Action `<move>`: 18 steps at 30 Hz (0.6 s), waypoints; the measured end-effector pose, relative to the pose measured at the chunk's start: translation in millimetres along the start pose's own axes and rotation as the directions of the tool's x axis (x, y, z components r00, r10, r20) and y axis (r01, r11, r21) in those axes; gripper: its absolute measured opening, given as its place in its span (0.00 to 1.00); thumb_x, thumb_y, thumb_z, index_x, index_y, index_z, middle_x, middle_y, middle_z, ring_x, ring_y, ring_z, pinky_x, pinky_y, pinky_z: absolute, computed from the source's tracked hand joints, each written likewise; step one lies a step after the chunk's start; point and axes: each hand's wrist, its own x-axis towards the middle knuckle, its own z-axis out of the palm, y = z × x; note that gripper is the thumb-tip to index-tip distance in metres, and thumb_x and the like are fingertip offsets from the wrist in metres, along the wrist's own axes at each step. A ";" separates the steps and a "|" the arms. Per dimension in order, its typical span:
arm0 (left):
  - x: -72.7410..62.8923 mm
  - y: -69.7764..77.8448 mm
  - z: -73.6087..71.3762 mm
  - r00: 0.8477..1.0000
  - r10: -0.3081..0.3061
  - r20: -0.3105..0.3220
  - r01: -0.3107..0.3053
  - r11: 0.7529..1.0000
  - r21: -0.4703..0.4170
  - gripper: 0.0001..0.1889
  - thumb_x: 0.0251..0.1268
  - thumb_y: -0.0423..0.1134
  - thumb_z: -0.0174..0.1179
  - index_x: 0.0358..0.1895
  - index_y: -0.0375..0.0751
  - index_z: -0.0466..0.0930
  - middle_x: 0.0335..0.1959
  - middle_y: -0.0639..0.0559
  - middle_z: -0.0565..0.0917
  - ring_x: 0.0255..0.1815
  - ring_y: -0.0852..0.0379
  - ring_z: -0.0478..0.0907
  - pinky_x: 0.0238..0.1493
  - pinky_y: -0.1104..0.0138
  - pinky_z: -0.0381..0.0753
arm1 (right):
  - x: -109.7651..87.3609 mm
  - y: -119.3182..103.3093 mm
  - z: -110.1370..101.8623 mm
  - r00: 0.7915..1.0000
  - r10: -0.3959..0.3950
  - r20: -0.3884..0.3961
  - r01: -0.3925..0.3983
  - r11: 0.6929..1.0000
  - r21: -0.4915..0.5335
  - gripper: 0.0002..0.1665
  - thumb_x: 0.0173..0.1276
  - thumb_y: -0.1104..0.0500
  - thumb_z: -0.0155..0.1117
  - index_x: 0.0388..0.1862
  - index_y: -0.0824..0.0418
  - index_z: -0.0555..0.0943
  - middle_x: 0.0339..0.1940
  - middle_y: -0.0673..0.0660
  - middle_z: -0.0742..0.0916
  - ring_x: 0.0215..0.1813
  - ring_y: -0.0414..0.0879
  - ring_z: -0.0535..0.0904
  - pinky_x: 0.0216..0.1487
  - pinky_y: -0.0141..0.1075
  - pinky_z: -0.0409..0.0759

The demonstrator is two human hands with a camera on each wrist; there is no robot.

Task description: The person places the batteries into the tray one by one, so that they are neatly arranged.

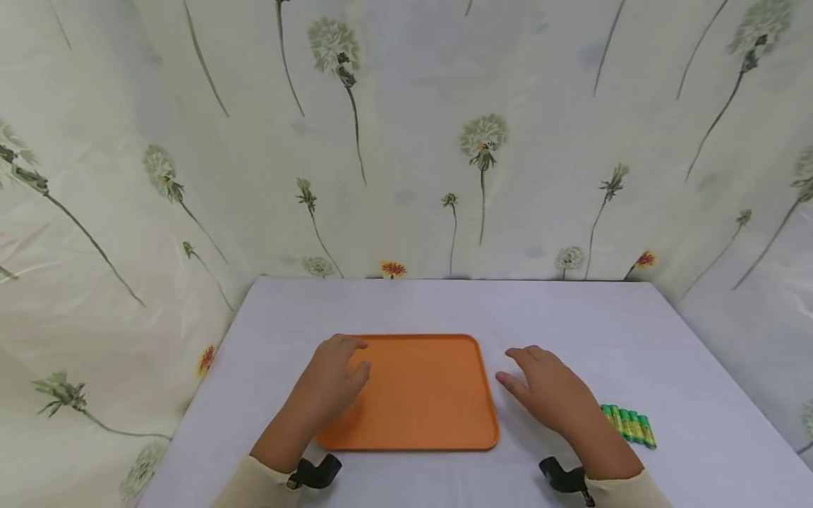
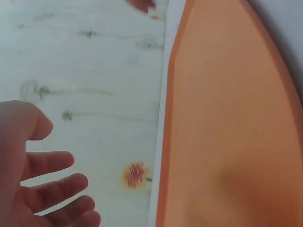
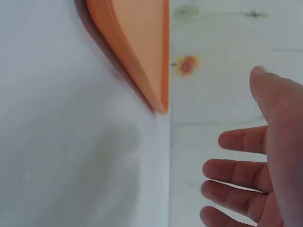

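Orange tray (image 1: 419,395) lies flat on table (image 1: 559,310), long axis 9-to-3 o'clock, left hand (image 1: 330,377) relaxed, uncurled at its 9 o'clock end, right hand (image 1: 551,389) likewise off 3 o'clock.

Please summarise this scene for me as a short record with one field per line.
Surface: white table
Tray: orange, lying on the table
Batteries: green and yellow, side by side in a row, to the tray's right
Left hand: over the tray's left side, holding nothing
Right hand: between tray and batteries, holding nothing
Backdrop: pale, printed with flowers
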 end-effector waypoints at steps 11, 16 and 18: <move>8.7 -66.5 -7.3 0.968 -0.243 -0.068 0.219 0.942 -0.253 0.20 0.80 0.46 0.54 0.66 0.40 0.78 0.56 0.45 0.83 0.58 0.46 0.79 0.59 0.49 0.81 | -26.7 70.7 -30.2 0.992 0.127 0.017 -0.128 0.981 0.147 0.49 0.77 0.24 0.44 0.74 0.62 0.73 0.50 0.59 0.86 0.49 0.54 0.81 0.46 0.51 0.83; 10.3 -86.8 0.7 0.927 -0.370 -0.055 0.325 0.870 -0.370 0.20 0.81 0.47 0.51 0.66 0.42 0.78 0.54 0.44 0.83 0.53 0.48 0.80 0.53 0.56 0.82 | -50.4 117.2 -39.4 0.967 0.247 0.066 -0.255 0.944 0.208 0.47 0.79 0.26 0.43 0.75 0.62 0.70 0.38 0.55 0.81 0.37 0.49 0.75 0.32 0.40 0.74; 10.4 -93.4 3.9 0.912 -0.407 -0.040 0.353 0.834 -0.424 0.19 0.81 0.46 0.51 0.63 0.41 0.78 0.51 0.44 0.84 0.48 0.50 0.81 0.48 0.61 0.83 | -58.2 135.9 -39.1 0.945 0.315 0.085 -0.326 0.923 0.205 0.47 0.79 0.26 0.42 0.75 0.63 0.70 0.35 0.56 0.79 0.36 0.50 0.73 0.31 0.40 0.72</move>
